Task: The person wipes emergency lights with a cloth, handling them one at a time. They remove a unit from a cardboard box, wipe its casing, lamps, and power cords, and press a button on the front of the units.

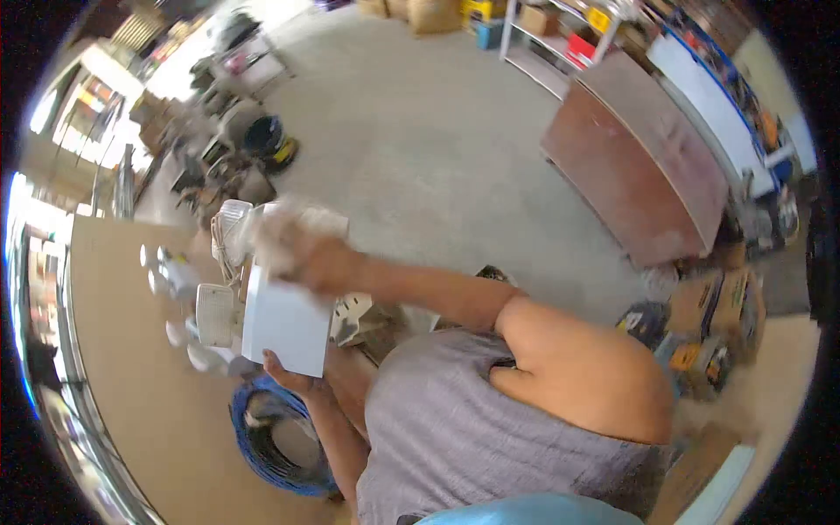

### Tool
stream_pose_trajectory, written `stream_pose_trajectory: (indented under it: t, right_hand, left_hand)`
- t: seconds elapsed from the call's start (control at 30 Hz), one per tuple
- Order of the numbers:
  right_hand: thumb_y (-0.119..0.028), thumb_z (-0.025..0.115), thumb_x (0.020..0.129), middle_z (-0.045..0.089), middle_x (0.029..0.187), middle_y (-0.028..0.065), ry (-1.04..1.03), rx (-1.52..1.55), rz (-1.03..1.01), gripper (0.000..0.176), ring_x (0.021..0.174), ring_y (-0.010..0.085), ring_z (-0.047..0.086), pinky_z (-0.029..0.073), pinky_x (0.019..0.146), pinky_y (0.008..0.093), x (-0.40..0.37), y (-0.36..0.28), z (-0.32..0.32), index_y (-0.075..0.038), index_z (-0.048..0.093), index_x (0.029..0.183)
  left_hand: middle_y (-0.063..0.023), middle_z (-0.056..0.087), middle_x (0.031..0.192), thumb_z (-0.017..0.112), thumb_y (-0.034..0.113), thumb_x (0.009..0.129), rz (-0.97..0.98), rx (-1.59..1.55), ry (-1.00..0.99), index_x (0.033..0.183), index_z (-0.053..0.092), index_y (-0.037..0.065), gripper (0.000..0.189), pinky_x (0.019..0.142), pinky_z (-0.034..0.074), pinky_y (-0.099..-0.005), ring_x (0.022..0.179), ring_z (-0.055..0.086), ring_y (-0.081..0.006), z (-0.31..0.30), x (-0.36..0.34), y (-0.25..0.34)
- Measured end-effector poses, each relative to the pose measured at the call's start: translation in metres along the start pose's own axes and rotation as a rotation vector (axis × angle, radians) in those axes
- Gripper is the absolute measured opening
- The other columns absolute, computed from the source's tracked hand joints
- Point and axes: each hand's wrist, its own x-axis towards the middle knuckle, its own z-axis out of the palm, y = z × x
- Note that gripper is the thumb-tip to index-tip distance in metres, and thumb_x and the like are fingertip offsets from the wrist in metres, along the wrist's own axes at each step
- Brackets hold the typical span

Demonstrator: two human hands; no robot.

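Observation:
A white box-shaped emergency light (289, 319) with two clear lamp heads is tilted in front of my body. Its nearer lamp head (215, 315) juts out on the left, and a pale cord (220, 249) hangs by the farther one. My left hand (289, 376) grips the lower edge of the box, thumb over the white face. Over the upper end of the box is my right hand (324, 262), smeared by motion, closed on a whitish cloth (278, 234). The cloth covers part of that end.
Beside the light, a coil of blue cable (241, 420) lies on a tan board (131, 324), near several white lamp fittings (179, 276). A brown cabinet (630, 166) stands across the grey floor. Cardboard boxes (713, 302) are at right, a black bucket (264, 136) farther left.

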Motion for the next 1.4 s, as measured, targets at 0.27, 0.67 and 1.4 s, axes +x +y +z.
stream_pose_trajectory:
  t: [0.27,0.67,1.4]
  right_hand:
    - [-0.041,0.052,0.094,0.031,0.156,0.0074,-0.135,-0.253,-0.076,0.051,0.145,0.0322,0.025,0.03,0.115,0.0419,-0.055,0.059,-0.033,-0.018,0.05,0.14]
    - [-0.045,0.05,0.095,0.042,0.147,0.017,0.136,-0.667,0.337,0.056,0.134,0.0324,0.044,0.039,0.107,0.0447,-0.039,0.131,-0.128,-0.013,0.046,0.142]
    - [-0.016,0.053,0.097,0.053,0.136,0.021,0.128,-0.35,0.086,0.043,0.126,0.0321,0.052,0.038,0.107,0.0407,0.141,0.288,-0.132,-0.002,0.049,0.138]
  left_hand:
    - [-0.0102,0.06,0.114,0.05,0.036,0.094,-0.174,0.102,0.052,0.119,0.056,0.003,0.042,0.087,0.052,-0.0385,0.103,0.06,-0.0229,0.075,0.061,-0.081]
    - [-0.0115,0.056,0.105,0.059,0.028,0.081,-0.456,0.043,-0.2,0.118,0.049,0.0,0.048,0.078,0.05,-0.0363,0.09,0.059,-0.02,0.15,0.146,-0.178]
    - [-0.0193,0.058,0.117,0.08,0.037,0.059,-0.192,0.506,0.063,0.127,0.046,-0.004,0.086,0.094,0.047,-0.0393,0.109,0.058,-0.0293,0.213,0.337,-0.17]
